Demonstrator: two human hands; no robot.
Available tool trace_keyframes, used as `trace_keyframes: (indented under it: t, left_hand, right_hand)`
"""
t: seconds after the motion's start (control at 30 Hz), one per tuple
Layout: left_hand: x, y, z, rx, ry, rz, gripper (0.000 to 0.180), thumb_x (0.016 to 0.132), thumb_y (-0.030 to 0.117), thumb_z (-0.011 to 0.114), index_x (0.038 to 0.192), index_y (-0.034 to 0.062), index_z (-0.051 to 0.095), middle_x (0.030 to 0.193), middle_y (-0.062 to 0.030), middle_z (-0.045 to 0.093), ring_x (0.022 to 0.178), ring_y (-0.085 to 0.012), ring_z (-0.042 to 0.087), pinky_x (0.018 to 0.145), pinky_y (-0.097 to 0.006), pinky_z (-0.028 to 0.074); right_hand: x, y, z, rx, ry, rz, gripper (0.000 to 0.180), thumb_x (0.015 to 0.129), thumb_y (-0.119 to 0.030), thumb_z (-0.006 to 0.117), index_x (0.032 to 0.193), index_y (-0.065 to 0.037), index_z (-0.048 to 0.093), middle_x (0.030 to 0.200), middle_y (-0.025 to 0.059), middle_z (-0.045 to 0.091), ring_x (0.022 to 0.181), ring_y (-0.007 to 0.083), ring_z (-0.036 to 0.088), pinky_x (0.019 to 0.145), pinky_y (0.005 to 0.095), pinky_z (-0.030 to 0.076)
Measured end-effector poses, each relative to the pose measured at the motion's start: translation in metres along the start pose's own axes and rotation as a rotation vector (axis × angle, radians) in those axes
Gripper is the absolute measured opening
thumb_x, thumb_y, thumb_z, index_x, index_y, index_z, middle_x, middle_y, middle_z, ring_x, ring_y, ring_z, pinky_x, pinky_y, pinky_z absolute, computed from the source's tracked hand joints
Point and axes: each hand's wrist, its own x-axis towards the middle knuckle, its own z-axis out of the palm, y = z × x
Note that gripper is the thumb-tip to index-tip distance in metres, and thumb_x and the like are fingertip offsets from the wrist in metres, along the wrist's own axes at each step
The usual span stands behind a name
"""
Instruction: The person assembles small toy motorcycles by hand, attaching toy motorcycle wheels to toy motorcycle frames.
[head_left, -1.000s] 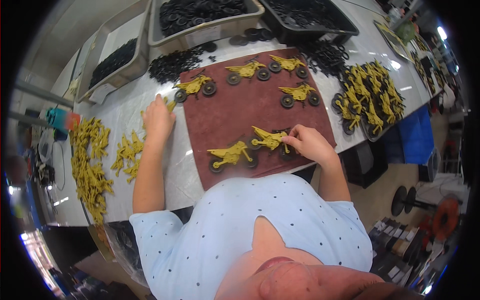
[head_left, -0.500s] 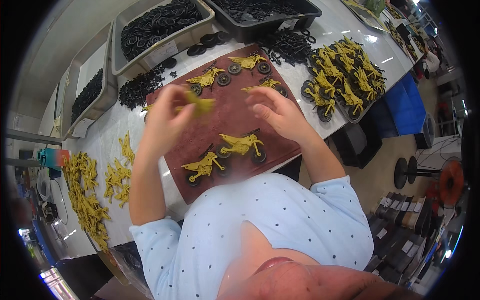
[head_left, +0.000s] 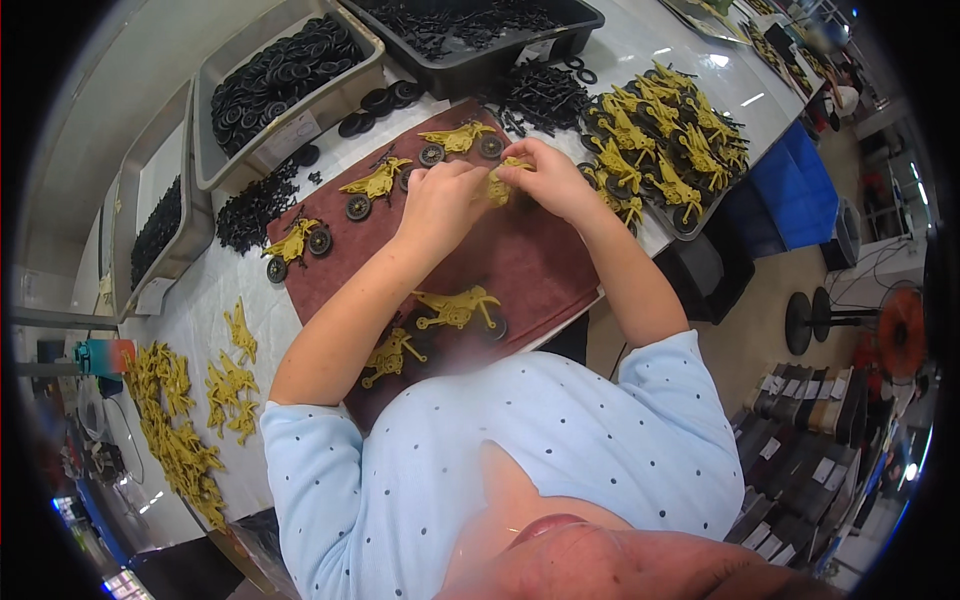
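My left hand [head_left: 443, 208] and my right hand [head_left: 550, 180] meet over the far right part of a brown-red cloth [head_left: 390, 262]. Between their fingertips is a yellow toy motorcycle body [head_left: 498, 190], pinched from both sides and partly hidden. Several yellow toy motorcycles with black wheels lie on the cloth. One toy motorcycle [head_left: 457, 138] is just beyond my hands, another [head_left: 375, 180] is left of them. A third [head_left: 293, 240] sits near the cloth's left edge. Close to my body lie two more, the clearer being a yellow motorcycle [head_left: 457, 307].
Loose yellow body parts [head_left: 165, 400] are spread at the left. Behind the cloth stand a grey bin of black wheels [head_left: 285, 85] and a dark bin of small black parts [head_left: 470, 35]. Piled motorcycles [head_left: 660, 140] fill a tray at the right. A small black-parts heap [head_left: 545, 95] lies behind.
My left hand has moved right with the yellow body to meet my right hand, which has closed its fingers on the yellow piece. The view has shifted slightly.
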Motion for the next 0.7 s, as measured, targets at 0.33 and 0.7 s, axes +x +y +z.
trace_keyframes:
  t: [0.33, 0.7]
  left_hand:
    - [-0.002, 0.009, 0.034, 0.146, 0.045, -0.104, 0.032, 0.073, 0.015, 0.076, 0.101, 0.0029, 0.066, 0.094, -0.0099, 0.064, 0.094, -0.0283, 0.061, 0.079, -0.041, 0.045]
    - [-0.001, 0.010, 0.034, 0.148, -0.010, -0.115, 0.030, 0.073, 0.017, 0.076, 0.098, 0.0029, 0.066, 0.099, -0.0112, 0.064, 0.096, -0.0283, 0.061, 0.081, -0.040, 0.045]
  right_hand:
    - [0.003, 0.011, 0.015, -0.460, 0.232, -0.225, 0.037, 0.072, -0.022, 0.079, 0.103, -0.005, 0.070, 0.103, 0.0130, 0.068, 0.095, 0.0291, 0.064, 0.086, 0.0374, 0.050]
    - [-0.003, 0.020, 0.023, -0.557, 0.328, -0.275, 0.036, 0.070, -0.029, 0.079, 0.099, -0.009, 0.070, 0.095, 0.0073, 0.068, 0.099, 0.0279, 0.060, 0.089, 0.0400, 0.043]
